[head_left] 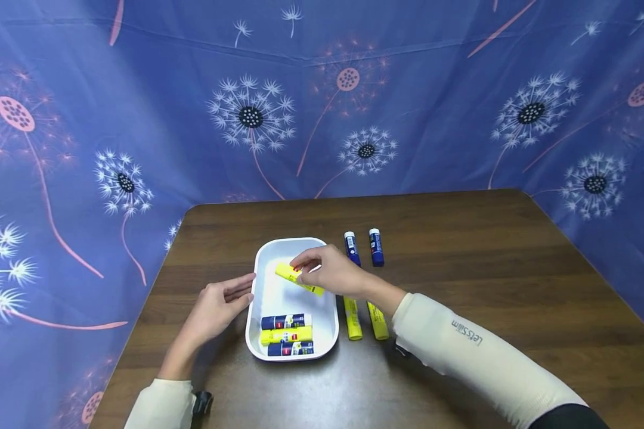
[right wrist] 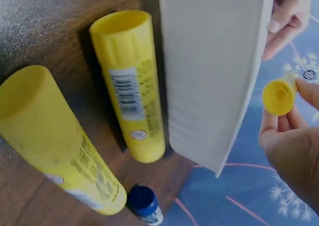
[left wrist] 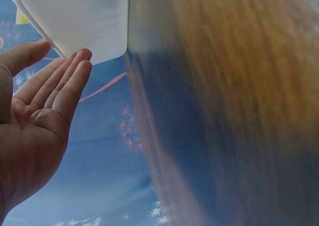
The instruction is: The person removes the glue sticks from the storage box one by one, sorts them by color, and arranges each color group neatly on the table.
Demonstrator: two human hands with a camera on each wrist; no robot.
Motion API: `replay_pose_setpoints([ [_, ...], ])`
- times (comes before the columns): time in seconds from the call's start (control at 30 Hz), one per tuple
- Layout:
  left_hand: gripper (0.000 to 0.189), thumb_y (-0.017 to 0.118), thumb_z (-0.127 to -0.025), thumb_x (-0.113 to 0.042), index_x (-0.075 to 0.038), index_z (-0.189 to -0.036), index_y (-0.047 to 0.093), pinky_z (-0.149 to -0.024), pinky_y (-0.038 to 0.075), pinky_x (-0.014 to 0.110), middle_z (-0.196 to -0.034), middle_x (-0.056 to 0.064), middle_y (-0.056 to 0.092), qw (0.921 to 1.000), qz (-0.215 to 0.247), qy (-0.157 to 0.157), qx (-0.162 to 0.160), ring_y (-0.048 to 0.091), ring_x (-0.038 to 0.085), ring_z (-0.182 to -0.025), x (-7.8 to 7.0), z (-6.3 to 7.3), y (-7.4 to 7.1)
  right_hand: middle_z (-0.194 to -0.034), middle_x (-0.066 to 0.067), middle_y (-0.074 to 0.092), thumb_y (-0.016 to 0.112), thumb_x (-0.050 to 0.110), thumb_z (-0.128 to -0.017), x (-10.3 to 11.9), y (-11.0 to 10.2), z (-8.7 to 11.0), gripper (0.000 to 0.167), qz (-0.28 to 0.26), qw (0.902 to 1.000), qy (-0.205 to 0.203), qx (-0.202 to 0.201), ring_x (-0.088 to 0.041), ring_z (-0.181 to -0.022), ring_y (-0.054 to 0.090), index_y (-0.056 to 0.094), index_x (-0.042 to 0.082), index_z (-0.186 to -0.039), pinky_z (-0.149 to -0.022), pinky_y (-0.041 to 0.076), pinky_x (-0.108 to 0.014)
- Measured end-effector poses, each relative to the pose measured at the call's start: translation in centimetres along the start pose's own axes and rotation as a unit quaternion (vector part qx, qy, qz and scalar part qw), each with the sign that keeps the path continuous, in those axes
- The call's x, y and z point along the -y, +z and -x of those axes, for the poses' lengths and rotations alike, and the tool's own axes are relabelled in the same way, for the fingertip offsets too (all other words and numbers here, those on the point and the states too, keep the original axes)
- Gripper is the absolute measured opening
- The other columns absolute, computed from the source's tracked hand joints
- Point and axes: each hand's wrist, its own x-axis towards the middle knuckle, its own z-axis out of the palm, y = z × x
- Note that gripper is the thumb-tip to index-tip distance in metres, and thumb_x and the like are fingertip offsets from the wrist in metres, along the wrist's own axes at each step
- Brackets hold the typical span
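Observation:
A white tray lies on the table. Inside its near end are a blue glue stick, a yellow glue stick and another blue glue stick, side by side. My right hand pinches a further yellow glue stick between thumb and fingers, above the tray's far half. The right wrist view shows that held glue stick end-on, raised over the rim. With fingers nearly straight, my left hand touches the tray's left edge; its fingertips meet the tray wall in the left wrist view.
Right of the tray lie two yellow glue sticks, the nearer one close to the tray and the other beside it, partly under my right forearm. Beyond them are two blue glue sticks. A blue dandelion-patterned cloth hangs behind the wooden table.

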Motion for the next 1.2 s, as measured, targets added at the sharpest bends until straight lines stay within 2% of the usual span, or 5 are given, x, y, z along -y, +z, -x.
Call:
replay_pose_setpoints([
  [0.23, 0.045, 0.072, -0.097, -0.011, -0.006, -0.141, 0.064, -0.100, 0.060, 0.039, -0.133, 0.017, 0.071, 1.0000, 0.007, 0.004, -0.003, 0.070, 0.031, -0.122, 0.0, 0.1, -0.2, -0.122, -0.011, 0.070, 0.074, 0.009, -0.094, 0.1, -1.9, 1.6, 0.035, -0.086, 0.9914, 0.068, -0.072, -0.021, -0.106, 0.065, 0.071, 0.009, -0.129, -0.086, 0.062, -0.027],
  [0.4, 0.044, 0.071, -0.098, -0.011, -0.006, -0.141, 0.064, -0.100, 0.060, 0.039, -0.132, 0.017, 0.071, 0.9999, 0.001, 0.012, -0.004, 0.070, 0.030, -0.122, 0.2, 0.1, -0.4, -0.130, -0.015, 0.066, 0.071, 0.007, -0.095, -0.9, -3.2, 3.4, 0.039, -0.149, 0.9741, 0.099, -0.138, -0.023, -0.112, 0.066, 0.067, 0.007, -0.134, -0.088, 0.062, -0.027],
  [0.57, 0.045, 0.072, -0.097, -0.011, -0.007, -0.141, 0.063, -0.100, 0.060, 0.039, -0.132, 0.015, 0.072, 0.9999, -0.005, 0.009, 0.000, 0.070, 0.029, -0.122, 0.4, 0.0, -0.3, -0.129, -0.016, 0.063, 0.070, 0.005, -0.094, -2.3, -4.0, 5.3, 0.042, -0.192, 0.9540, 0.113, -0.200, -0.020, -0.112, 0.064, 0.065, 0.002, -0.136, -0.092, 0.060, -0.022],
  [0.9, 0.045, 0.072, -0.096, -0.010, -0.007, -0.141, 0.064, -0.099, 0.061, 0.037, -0.132, 0.014, 0.072, 0.9999, -0.001, 0.015, 0.007, 0.071, 0.027, -0.122, 0.4, -0.2, -0.1, -0.135, -0.017, 0.060, 0.069, 0.011, -0.098, -5.4, -4.4, 9.0, 0.044, -0.194, 0.9285, 0.159, -0.274, -0.017, -0.113, 0.063, 0.059, -0.001, -0.139, -0.089, 0.057, -0.012],
  [1.2, 0.045, 0.072, -0.096, -0.010, -0.007, -0.141, 0.064, -0.099, 0.061, 0.039, -0.132, 0.014, 0.072, 1.0000, 0.001, 0.007, 0.006, 0.071, 0.029, -0.122, 0.4, -0.2, -0.2, -0.129, -0.017, 0.064, 0.070, 0.014, -0.098, -9.2, -3.6, 11.6, 0.044, -0.174, 0.9112, 0.208, -0.311, -0.009, -0.101, 0.063, 0.060, -0.004, -0.137, -0.083, 0.057, -0.012],
])
